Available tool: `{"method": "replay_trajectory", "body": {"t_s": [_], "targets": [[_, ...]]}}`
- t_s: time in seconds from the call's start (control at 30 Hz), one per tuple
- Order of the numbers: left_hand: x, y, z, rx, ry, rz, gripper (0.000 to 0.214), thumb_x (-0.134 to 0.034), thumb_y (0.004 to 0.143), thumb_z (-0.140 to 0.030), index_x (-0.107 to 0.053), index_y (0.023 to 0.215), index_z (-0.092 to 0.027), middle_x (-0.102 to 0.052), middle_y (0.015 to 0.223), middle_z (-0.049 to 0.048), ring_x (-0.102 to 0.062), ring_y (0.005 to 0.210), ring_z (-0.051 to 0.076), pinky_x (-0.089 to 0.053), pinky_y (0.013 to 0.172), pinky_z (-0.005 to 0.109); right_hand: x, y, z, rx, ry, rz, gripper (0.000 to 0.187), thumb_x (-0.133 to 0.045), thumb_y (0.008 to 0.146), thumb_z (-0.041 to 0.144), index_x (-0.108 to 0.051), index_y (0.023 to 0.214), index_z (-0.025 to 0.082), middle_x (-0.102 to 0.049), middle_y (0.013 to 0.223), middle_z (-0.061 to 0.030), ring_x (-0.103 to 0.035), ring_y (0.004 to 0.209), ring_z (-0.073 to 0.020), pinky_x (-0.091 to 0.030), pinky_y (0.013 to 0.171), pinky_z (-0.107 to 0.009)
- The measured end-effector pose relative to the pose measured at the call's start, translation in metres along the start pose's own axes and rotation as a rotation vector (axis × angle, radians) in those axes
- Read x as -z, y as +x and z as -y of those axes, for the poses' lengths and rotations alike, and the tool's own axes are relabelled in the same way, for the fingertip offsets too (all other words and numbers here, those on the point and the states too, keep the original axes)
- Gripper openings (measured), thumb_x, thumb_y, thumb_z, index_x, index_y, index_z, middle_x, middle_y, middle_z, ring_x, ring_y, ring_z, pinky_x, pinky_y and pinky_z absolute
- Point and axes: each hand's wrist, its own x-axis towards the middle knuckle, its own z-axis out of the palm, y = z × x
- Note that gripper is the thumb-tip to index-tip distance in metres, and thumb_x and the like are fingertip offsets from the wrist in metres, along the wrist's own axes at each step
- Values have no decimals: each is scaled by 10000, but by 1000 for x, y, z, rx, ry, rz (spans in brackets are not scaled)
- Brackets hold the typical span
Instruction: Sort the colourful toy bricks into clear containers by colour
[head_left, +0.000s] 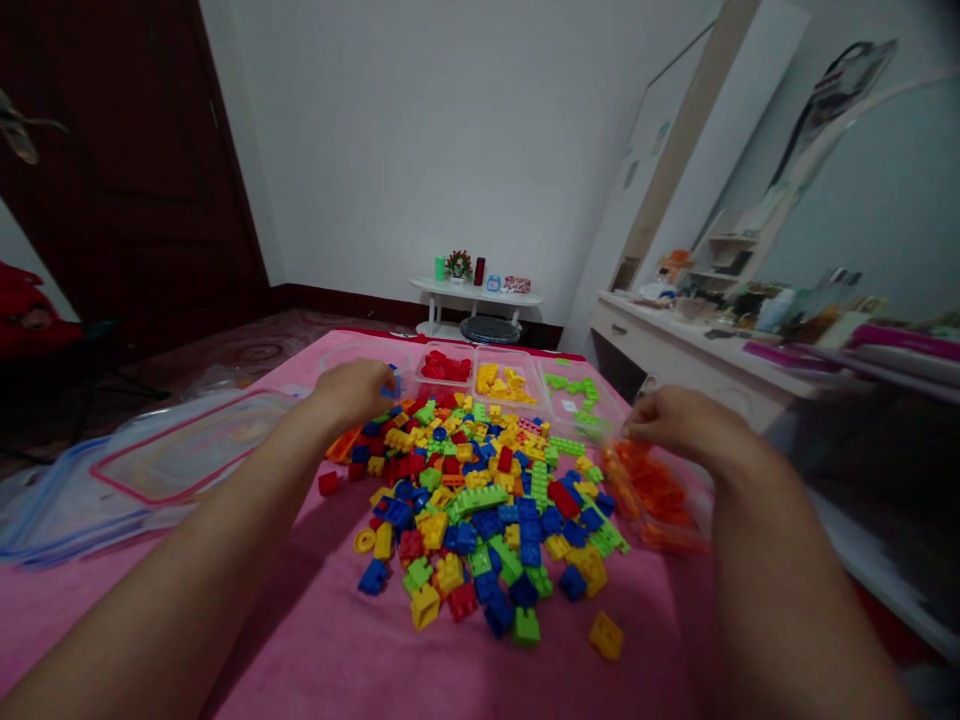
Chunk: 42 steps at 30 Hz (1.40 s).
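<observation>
A heap of mixed plastic building bricks [480,500] in red, yellow, blue and green covers the middle of the pink cloth. My left hand [358,388] is closed at a round clear container [330,356] on the heap's far left. Blue bricks [391,380] show right by its fingertips; whether the fingers grip one is hidden. Over on the right, my right hand [671,418] is closed above a clear container of orange bricks [651,485]. Its fingers curl inward, and anything in them cannot be made out.
Behind the heap stand clear containers of red bricks [446,366], yellow bricks [502,382] and green bricks [576,395]. Clear lids [187,450] with red and blue rims lie at left. A white dresser [675,335] flanks the right side; a small white table [476,294] stands by the wall.
</observation>
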Motion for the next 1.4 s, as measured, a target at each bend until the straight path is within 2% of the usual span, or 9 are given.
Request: {"method": "replay_trajectory", "body": {"t_s": [0.1,0.3,0.53,0.63,0.73,0.8,0.9,1.1,1.4], "targets": [[0,-2,10,75,116,101,394,-609,679,-314,-676,1063,-257,-658,1131,97,-610,998,285,-470,779,320,-1,-1,5,-62,-48,117,113,-640,676,324,-716,646,246,-674,663,-40,-611,616,-179,-364,526,-266],[-12,-2,14,98,154,266,445,-692,547,-215,-696,984,-301,-672,1113,64,-622,966,260,-479,738,284,-10,-2,32,95,-22,72,113,-674,648,329,-681,574,245,-627,559,-6,-575,544,-141,-342,503,-239],[-15,1,20,94,141,203,393,-656,550,-156,-713,926,-256,-701,1003,78,-642,902,240,-478,703,262,-19,-1,49,196,59,-12,138,-634,720,350,-708,712,234,-695,707,-36,-614,651,-168,-388,565,-246],[-5,-1,11,-6,-19,65,336,-655,579,-189,-712,909,-223,-709,900,64,-642,827,215,-468,689,250,-24,-8,73,288,138,23,156,-600,754,334,-715,788,234,-711,799,-40,-627,715,-178,-409,596,-249],[2,-4,-12,-193,-420,-8,268,-651,641,-260,-693,889,-167,-692,788,51,-627,731,178,-463,639,237,-33,-17,99,440,308,71,216,-600,764,332,-706,917,222,-711,905,-43,-629,759,-173,-436,629,-248],[-1,-8,-32,-287,-713,41,259,-645,670,-289,-671,883,-145,-676,755,40,-610,678,151,-463,608,232,-37,-22,109,510,365,85,275,-611,760,326,-687,1001,219,-703,977,-46,-629,794,-175,-450,657,-253],[-15,-11,-57,-360,-976,147,245,-639,689,-276,-649,891,-139,-646,720,16,-574,619,117,-459,578,224,-42,-21,108,467,265,73,316,-619,748,293,-674,1052,229,-690,1036,-56,-630,867,-198,-456,713,-275],[-35,-7,-69,-365,-969,63,218,-651,679,-253,-657,862,-135,-577,625,-17,-508,561,99,-397,519,205,-63,-2,89,277,-5,145,354,-509,741,143,-685,1030,250,-692,1026,-68,-637,892,-205,-432,684,-275],[-29,-7,-68,-364,-959,13,243,-636,695,-288,-674,849,-104,-547,590,-28,-463,520,79,-350,500,192,-51,-22,110,341,-184,349,169,-617,673,309,-714,765,205,-705,793,-86,-648,713,-231,-402,554,-273]]}}
